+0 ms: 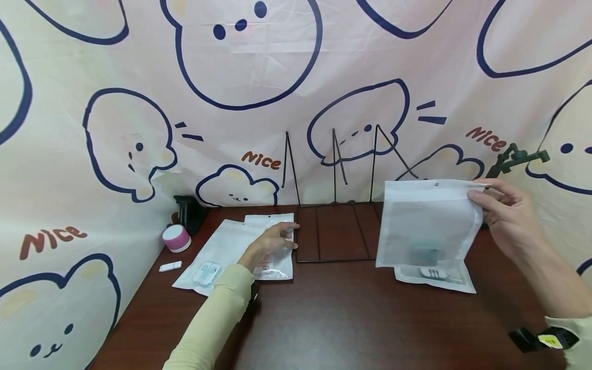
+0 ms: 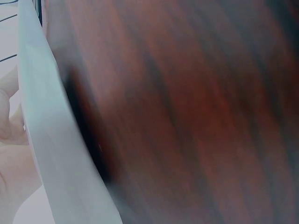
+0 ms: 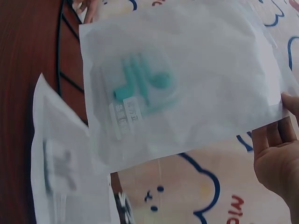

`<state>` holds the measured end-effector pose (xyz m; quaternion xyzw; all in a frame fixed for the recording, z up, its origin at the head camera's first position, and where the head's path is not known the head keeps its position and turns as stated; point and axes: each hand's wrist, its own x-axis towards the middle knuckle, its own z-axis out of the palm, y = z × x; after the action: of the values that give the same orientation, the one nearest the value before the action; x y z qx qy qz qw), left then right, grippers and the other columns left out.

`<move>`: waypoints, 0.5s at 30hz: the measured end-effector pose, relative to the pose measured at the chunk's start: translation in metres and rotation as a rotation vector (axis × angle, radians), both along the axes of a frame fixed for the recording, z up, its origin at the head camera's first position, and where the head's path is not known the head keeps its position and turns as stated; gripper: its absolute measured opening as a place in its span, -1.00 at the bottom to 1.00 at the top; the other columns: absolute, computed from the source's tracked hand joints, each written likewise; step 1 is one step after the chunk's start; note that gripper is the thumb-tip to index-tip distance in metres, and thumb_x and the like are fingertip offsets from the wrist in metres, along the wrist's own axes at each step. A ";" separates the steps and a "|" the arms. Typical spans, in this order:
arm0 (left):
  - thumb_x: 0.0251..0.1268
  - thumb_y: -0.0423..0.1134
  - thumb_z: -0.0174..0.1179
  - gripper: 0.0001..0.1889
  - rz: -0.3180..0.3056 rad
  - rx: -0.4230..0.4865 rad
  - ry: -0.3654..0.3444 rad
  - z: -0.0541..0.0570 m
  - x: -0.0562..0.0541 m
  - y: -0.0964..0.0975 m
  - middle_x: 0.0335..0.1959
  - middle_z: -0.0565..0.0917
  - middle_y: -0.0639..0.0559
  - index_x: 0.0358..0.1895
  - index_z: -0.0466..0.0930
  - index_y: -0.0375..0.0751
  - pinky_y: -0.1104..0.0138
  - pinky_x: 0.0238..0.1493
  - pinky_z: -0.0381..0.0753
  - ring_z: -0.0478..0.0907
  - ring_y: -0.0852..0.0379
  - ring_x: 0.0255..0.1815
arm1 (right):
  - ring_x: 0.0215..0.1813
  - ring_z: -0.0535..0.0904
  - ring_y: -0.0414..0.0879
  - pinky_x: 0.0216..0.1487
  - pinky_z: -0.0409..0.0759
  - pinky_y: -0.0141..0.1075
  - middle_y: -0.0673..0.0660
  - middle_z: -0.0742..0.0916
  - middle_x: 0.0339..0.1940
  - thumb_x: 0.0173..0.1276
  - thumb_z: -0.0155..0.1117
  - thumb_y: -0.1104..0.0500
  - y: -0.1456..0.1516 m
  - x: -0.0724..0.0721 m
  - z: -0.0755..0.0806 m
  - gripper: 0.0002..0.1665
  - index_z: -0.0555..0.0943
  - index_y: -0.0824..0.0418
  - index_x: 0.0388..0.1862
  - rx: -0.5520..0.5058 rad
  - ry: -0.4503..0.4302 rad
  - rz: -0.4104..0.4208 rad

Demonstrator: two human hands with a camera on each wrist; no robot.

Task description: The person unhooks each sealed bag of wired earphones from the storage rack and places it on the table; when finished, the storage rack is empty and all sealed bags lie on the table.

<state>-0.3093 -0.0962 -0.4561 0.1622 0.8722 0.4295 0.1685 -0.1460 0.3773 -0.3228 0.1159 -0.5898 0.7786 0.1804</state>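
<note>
My right hand (image 1: 513, 218) pinches a frosted white zip pouch (image 1: 430, 216) by its upper right corner and holds it upright. In the right wrist view, a teal coiled item (image 3: 145, 84) with a white label shows through that pouch. Behind its lower edge a second white pouch (image 1: 435, 280) holds a white item with prongs or cable ends. My left hand (image 1: 270, 244) lies over a smaller white pouch (image 1: 265, 220), its fingers loosely extended toward the rack. Whether it touches the pouch cannot be told. Beside it lies a larger white pouch (image 1: 222, 246) with coiled white earphones inside.
A black wire rack (image 1: 335, 261) with upright dividers stands at the back of the brown table (image 1: 342, 318). On the left are a pink and white tub (image 1: 177, 238), a small white stick (image 1: 170, 266) and a black object (image 1: 188, 213). A dark green bracket (image 1: 518, 158) rises at the right.
</note>
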 end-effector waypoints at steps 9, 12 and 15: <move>0.23 -0.33 0.44 -0.29 -0.007 0.010 -0.008 0.002 0.000 0.004 0.27 0.56 -0.10 0.49 0.47 -0.06 -0.03 0.36 0.42 0.48 -0.05 0.25 | -0.15 0.76 -0.24 -0.31 0.73 -0.38 -0.07 0.82 -0.03 0.53 0.15 0.47 0.053 0.028 -0.016 -0.66 0.71 0.26 0.14 0.081 -0.061 -0.146; 0.26 -0.31 0.43 -0.30 -0.007 -0.001 -0.006 0.004 -0.001 0.004 0.26 0.57 -0.11 0.50 0.47 -0.03 -0.06 0.38 0.41 0.48 -0.07 0.27 | -0.16 0.78 -0.23 -0.37 0.72 -0.37 -0.06 0.83 -0.04 0.54 0.08 0.52 0.075 0.036 -0.023 -0.62 0.67 0.29 0.18 0.110 -0.020 -0.136; 0.27 -0.31 0.42 -0.30 -0.010 -0.004 0.005 0.007 -0.002 0.004 0.27 0.57 -0.12 0.50 0.46 -0.03 -0.09 0.39 0.40 0.47 -0.08 0.29 | -0.16 0.75 -0.29 -0.41 0.69 -0.38 -0.17 0.80 0.00 0.59 0.06 0.46 0.101 0.042 -0.030 -0.59 0.62 0.16 0.25 0.182 -0.092 -0.131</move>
<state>-0.3109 -0.0921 -0.4495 0.1672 0.8727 0.4266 0.1687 -0.1035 0.4787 -0.3528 0.0573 -0.6719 0.7130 0.1923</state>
